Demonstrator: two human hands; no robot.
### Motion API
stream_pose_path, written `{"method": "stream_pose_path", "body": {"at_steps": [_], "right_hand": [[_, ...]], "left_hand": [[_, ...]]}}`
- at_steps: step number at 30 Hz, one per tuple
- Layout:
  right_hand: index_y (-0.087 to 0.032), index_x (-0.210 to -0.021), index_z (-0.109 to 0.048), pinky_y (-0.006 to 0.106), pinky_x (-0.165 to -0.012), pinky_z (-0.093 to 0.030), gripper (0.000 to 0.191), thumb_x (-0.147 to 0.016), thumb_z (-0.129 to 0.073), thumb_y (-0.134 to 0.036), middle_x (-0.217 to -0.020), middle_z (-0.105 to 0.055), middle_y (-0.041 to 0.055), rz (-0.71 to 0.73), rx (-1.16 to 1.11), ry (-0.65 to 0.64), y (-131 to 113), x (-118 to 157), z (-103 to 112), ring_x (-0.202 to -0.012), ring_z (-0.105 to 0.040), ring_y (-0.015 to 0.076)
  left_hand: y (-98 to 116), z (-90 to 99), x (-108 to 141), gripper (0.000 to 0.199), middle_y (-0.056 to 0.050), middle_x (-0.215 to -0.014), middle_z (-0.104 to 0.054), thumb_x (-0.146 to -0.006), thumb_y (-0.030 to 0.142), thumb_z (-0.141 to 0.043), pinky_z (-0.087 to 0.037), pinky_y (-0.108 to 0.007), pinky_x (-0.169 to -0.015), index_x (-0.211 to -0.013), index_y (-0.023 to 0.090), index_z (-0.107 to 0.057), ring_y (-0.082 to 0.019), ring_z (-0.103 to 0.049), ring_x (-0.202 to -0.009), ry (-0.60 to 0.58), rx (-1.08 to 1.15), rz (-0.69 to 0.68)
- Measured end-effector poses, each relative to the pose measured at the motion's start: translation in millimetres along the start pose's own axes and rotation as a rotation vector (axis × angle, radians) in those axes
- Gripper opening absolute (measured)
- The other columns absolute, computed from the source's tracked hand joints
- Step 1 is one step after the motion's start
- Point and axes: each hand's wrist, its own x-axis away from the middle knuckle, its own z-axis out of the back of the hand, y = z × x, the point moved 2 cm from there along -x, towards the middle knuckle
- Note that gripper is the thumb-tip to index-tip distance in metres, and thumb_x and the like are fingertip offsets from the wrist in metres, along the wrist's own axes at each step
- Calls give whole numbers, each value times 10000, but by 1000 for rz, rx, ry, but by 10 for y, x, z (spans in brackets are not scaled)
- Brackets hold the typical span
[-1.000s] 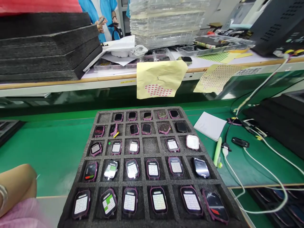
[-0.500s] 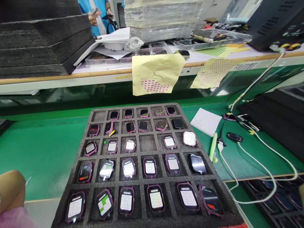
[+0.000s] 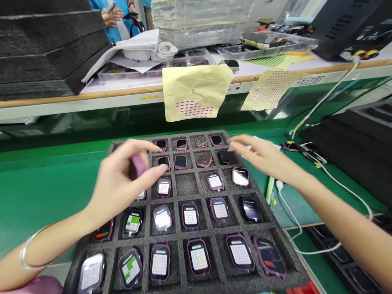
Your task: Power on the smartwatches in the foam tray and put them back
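Note:
A dark grey foam tray [image 3: 186, 185] divided into cells holds many smartwatches, mostly with purple cases. Over its left side reaches my left hand [image 3: 118, 175], blurred, thumb and forefinger apart near a dark-screened watch [image 3: 164, 162]. Behind those fingers shows a purple watch side [image 3: 139, 165], partly hidden; I see no grip on it. At the far right corner my right hand [image 3: 260, 157] has its fingers extended above a black watch [image 3: 227, 157]. Several nearer watches, such as one purple watch [image 3: 190, 215], show white grid screens. Another watch [image 3: 131, 267] displays green and white blocks.
Black foam stacks stand on the shelf [image 3: 122, 92] at left and on the bench at right. A green pen [image 3: 270, 190] and white cables [image 3: 289, 208] lie right of the tray. Yellow papers [image 3: 196, 87] hang from the shelf edge. Behind it stands a person in blue [image 3: 114, 32].
Both hands have come in over the tray, the left from the lower left, the right from the right edge. The view has shifted slightly. One watch's screen at left now shows green blocks more plainly.

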Motion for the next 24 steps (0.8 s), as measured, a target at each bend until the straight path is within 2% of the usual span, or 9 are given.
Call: {"method": "stream_pose_path", "body": {"at_steps": [2, 3, 5, 8, 10, 14, 17, 22, 24], "right_hand": [[-157, -923, -662, 312, -646, -488, 267, -967, -462, -329, -817, -679, 76, -18, 149, -133, 139, -89, -253, -726, -645, 231], [-148, -945, -653, 309, -624, -478, 255, -962, -472, -327, -782, -669, 81, -33, 230, -152, 178, -114, -352, -707, -643, 239], [-130, -992, -639, 327, -614, -469, 260, -953, -495, -343, -823, -646, 131, -58, 454, -164, 187, -128, -474, -744, -643, 283], [-123, -1038, -620, 341, -589, -464, 254, -950, -504, -331, -867, -613, 183, -52, 649, -201, 124, -90, -524, -776, -640, 330], [-123, -1088, -592, 339, -574, -461, 246, -948, -503, -305, -846, -613, 165, -50, 623, -214, 145, -64, -525, -735, -643, 318], [-122, -1064, -583, 318, -550, -454, 332, -883, -591, -400, -755, -640, 85, -105, 276, -117, 365, -97, -502, -642, -631, 261], [-172, -855, -615, 310, -481, -415, 391, -816, -609, -561, -602, -592, 24, -136, 30, -33, 380, -149, -435, -524, -572, 222], [-243, -860, -542, 297, -553, -523, 234, -833, -651, -448, -836, -657, 30, -78, -561, 29, -213, -166, -235, -733, -646, 224], [-263, -922, -480, 242, -388, -478, 163, -893, -595, -376, -840, -677, 13, -114, -871, -1, -475, -167, -197, -561, -639, 176]], "left_hand": [[-145, -189, -77, 241, 70, -626, -442, -781, 299, -689, -350, -193, -450, -988, 199, -617, -61, -428, -491, -165, 27, 162], [-227, -299, -102, 266, 74, -625, -431, -800, 323, -653, -313, -196, -414, -1027, 197, -593, -57, -408, -450, -261, 90, 276], [-363, -507, -119, 408, 67, -693, -486, -760, 241, -661, -378, -211, -464, -1139, 201, -514, -65, -464, -476, -392, 202, 420], [-504, -721, -91, 490, 54, -757, -503, -714, 119, -614, -455, -250, -570, -1177, 187, -469, -83, -534, -544, -479, 284, 490], [-564, -784, -69, 476, 41, -782, -513, -716, 104, -597, -462, -260, -604, -1169, 191, -479, -100, -551, -605, -499, 286, 432], [-640, -774, -68, 480, 8, -904, -566, -736, 91, -589, -462, -272, -718, -1186, 229, -490, -125, -562, -762, -465, 230, 214], [-686, -734, -96, 531, 3, -911, -569, -745, 98, -584, -463, -275, -721, -1237, 238, -439, -133, -560, -764, -461, 254, 208], [-726, -685, -160, 536, 9, -870, -538, -729, 78, -562, -458, -280, -741, -1225, 239, -435, -152, -547, -795, -440, 245, 219], [-739, -683, -170, 531, 9, -884, -527, -716, 69, -559, -451, -278, -744, -1206, 237, -439, -153, -537, -802, -437, 227, 231]]}}
